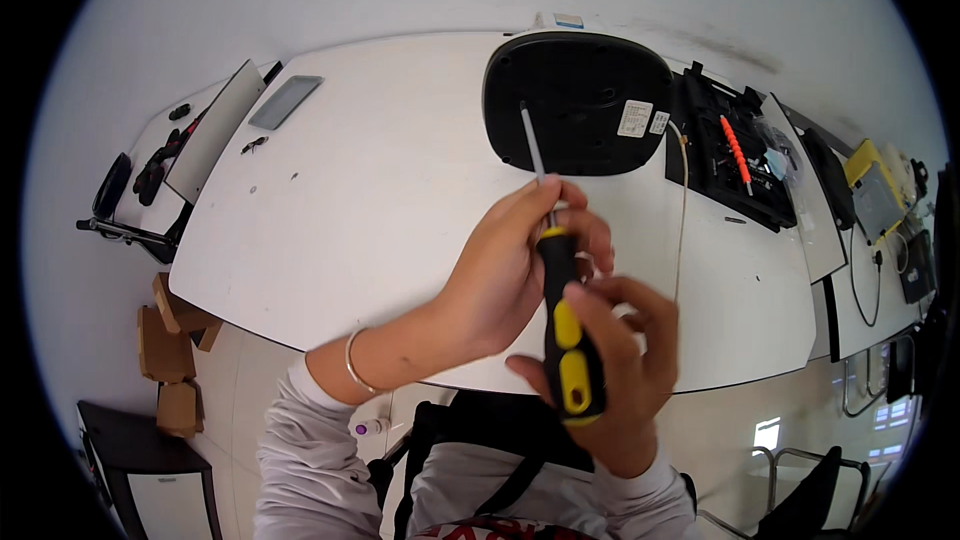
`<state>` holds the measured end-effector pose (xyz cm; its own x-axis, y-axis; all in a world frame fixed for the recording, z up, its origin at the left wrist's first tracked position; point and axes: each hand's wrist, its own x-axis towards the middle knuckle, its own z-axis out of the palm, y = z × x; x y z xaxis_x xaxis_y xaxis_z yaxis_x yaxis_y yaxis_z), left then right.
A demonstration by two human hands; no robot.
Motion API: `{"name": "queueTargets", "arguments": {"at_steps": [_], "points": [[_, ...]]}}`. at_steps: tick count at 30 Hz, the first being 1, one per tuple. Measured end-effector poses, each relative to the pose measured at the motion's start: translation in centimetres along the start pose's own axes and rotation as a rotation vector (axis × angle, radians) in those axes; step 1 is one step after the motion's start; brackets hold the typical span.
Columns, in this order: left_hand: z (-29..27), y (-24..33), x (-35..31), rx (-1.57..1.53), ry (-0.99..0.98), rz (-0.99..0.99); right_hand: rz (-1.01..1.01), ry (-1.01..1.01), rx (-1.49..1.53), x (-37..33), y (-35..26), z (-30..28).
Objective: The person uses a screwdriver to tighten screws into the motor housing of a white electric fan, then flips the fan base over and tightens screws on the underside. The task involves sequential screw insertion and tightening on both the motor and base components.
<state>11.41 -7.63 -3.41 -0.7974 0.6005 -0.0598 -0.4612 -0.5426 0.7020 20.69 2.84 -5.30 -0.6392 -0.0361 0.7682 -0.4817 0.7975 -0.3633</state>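
Note:
A screwdriver (574, 360) with a black and yellow handle is held over the near part of the white table (350, 190). My left hand (510, 265) pinches its metal shaft just above the handle. Around the handle, the fingers of my right hand (630, 360) are curled. The tip points away from me and overlaps, in this view, a rounded black appliance base (575, 70) lying at the far edge; I cannot tell whether it touches. That base carries white labels (636, 120), and a pale cord (685, 200) runs from its right side.
An open black tool case (735, 150) with an orange-red rod (735, 148) lies to the right of the base. At the far left lie a grey flat tray (286, 102) and a small black item (254, 144). Cardboard boxes (168, 345) stand on the floor at left.

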Motion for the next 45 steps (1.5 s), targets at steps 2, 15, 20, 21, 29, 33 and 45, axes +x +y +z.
{"name": "queueTargets", "arguments": {"at_steps": [2,15,20,21,29,33,45], "points": [[-0.5,0.4,1.3,-0.123,-0.004,0.013,-0.033,-0.045,-0.075,1.7,0.8,0.0],[-2.2,3.6,5.1,-0.087,0.013,-0.047,-0.112,-0.269,-0.244,6.5,1.9,1.4],[-2.7,3.4,4.7,-0.051,0.014,-0.051,-0.064,-0.26,-0.163,6.0,2.1,2.0],[-2.6,3.5,4.6,-0.044,0.008,-0.05,-0.068,-0.246,-0.157,6.0,2.2,2.1],[-3.5,3.1,5.6,-0.02,-0.029,-0.031,-0.191,-0.165,-0.207,5.4,3.6,3.7],[-3.9,3.5,5.9,-0.019,-0.015,-0.063,-0.075,-0.215,-0.224,5.2,3.1,3.7],[-4.2,3.7,5.8,-0.003,-0.017,-0.025,-0.376,-0.128,-0.29,6.0,3.7,4.3]]}}
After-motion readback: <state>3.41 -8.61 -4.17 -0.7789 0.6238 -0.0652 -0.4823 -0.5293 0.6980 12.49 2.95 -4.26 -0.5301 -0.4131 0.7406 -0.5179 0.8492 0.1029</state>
